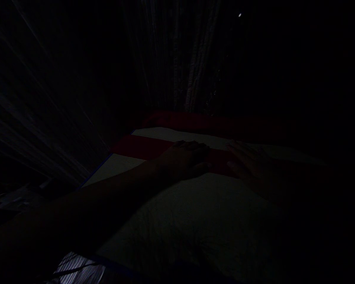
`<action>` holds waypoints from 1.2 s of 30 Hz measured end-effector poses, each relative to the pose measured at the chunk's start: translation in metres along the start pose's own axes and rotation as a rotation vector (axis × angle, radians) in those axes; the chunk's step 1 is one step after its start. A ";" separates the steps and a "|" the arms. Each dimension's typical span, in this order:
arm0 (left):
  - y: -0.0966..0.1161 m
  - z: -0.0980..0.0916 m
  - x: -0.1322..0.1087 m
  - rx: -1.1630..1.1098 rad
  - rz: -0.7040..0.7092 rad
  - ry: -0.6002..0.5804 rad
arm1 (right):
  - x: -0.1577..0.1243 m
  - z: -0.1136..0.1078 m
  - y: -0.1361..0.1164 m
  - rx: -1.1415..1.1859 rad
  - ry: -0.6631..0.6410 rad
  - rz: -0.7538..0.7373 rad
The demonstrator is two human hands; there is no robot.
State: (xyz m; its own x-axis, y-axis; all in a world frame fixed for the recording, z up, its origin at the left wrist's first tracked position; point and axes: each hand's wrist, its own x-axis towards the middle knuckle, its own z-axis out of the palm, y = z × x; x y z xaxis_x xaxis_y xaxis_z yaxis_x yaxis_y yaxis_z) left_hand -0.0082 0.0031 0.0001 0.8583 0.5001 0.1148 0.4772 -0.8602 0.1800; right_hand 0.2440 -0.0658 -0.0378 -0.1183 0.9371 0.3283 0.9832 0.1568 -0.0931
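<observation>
The view is very dark. A pale flat sheet or board (195, 205) with a dark blue edge lies before me, and a red strip (142, 146) crosses it from left to right. My left hand (187, 159) rests palm down on the strip, its fingers stretched out. To the right, my right hand (248, 159) also lies flat, its fingers spread over the strip and the pale band beyond. Nothing shows in either hand. Much of my right forearm is lost in shadow.
Dark red cloth (183, 121) lies along the far edge. Pale, streaky vertical strands (192, 75) rise behind it, and similar streaks (41, 114) slope at the left. At the lower left is a light ribbed object (79, 270) that I cannot make out.
</observation>
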 end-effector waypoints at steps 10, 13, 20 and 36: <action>-0.005 0.005 0.001 0.009 0.004 0.014 | -0.002 0.000 0.000 0.001 0.031 -0.018; -0.005 0.006 0.000 0.004 -0.007 0.011 | -0.002 0.003 0.001 -0.015 -0.004 -0.032; -0.006 0.012 0.002 0.027 -0.009 0.006 | -0.004 0.006 0.003 -0.009 0.014 -0.032; -0.006 0.009 0.002 0.026 -0.008 -0.038 | -0.006 0.014 0.012 -0.074 -0.010 -0.099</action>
State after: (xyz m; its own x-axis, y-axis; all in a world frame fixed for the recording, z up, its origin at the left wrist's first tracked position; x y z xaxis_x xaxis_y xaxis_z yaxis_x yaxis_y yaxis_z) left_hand -0.0077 0.0081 -0.0098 0.8609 0.5030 0.0763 0.4882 -0.8589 0.1547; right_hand 0.2543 -0.0651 -0.0538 -0.2167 0.9214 0.3227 0.9741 0.2259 0.0092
